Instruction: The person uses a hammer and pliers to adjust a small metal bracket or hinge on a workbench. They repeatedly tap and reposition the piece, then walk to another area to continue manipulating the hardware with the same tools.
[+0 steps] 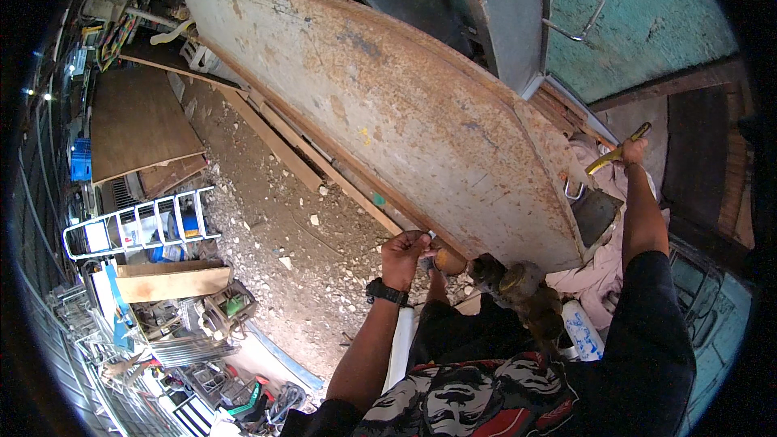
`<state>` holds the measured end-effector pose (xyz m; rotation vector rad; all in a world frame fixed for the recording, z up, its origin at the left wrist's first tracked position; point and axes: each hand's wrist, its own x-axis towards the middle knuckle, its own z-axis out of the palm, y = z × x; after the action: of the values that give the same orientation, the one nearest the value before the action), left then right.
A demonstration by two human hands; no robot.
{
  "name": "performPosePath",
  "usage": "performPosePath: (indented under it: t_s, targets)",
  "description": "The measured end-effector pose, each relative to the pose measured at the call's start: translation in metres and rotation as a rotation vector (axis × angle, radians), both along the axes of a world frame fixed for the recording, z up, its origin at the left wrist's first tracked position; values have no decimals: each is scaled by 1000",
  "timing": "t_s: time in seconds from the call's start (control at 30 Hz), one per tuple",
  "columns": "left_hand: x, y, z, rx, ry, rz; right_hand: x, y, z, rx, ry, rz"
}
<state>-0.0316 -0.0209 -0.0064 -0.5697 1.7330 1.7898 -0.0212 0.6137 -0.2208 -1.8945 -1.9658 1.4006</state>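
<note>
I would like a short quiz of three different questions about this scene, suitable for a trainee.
1. True or false: the right hand holds a yellow-handled tool.
2. Which hand wears the black wristwatch?
3. The left hand is at: A) the lower edge of the rusty metal panel, B) the white ladder, C) the wooden board.

Key: 1 true; 2 the left; 3 A.
</note>
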Motion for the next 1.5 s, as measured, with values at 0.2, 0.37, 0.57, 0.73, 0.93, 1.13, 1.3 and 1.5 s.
performPosePath:
  t_s: [0.2,0.37,0.57,0.73,0.93,1.13,1.3,1.5]
  targets:
    - [-3,-1,1,0,21,-11,18,35,-41,11,25,59]
    - [2,-1,-3,-32,17,11,-11,-15,20,-106,13,-25]
    - [-4,2,4,-2,21,-18,-3,-14,35,-40,-1,12]
    - [-5,3,7,-3,12,-13,-6,-24,45,-47,32,-23]
    - [-10,3,13,-1,-38,-34,22,14,5,63,84,43]
    - [-1,1,9,15,-26,2,26,-19,31,280,12,101]
    - [-2,-15,6,-128,98,-63,40,-67,123,162,225,-67]
    - [21,-72,14,29,104,-14,77,-138,230,138,447,-206]
